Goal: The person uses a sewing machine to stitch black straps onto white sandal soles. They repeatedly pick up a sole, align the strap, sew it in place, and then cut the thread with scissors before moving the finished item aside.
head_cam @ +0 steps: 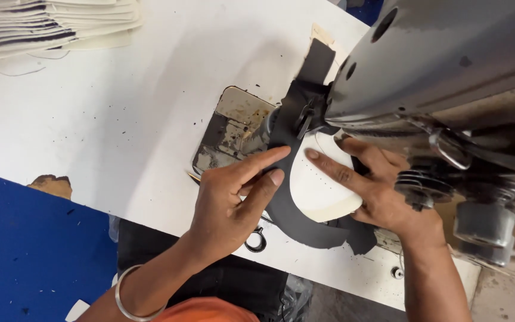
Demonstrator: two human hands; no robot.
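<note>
Far left of the fingers: stack of cut white pieces (49,24) at the top corner of the white table (120,107); blue surface (25,250) below the table edge. Metal bangle (127,298) on the left wrist.

Left hand (227,203): not clenched. Index and middle fingers (263,160) extended, tips pressing flat on the curved dark grey piece (305,229); nothing gripped. Beyond those fingertips: worn metal plate (233,128) set in the table. Just below the hand: small black ring, scissors handle perhaps (256,241), partly hidden.

Between the two hands: white piece (323,191) lying on the grey one, both under the machine's foot (305,119).

Right hand (377,191): index finger extended, tip on the white piece; other fingers hidden beneath it, so grip cannot be told. Above: grey sewing machine head (436,59).
</note>
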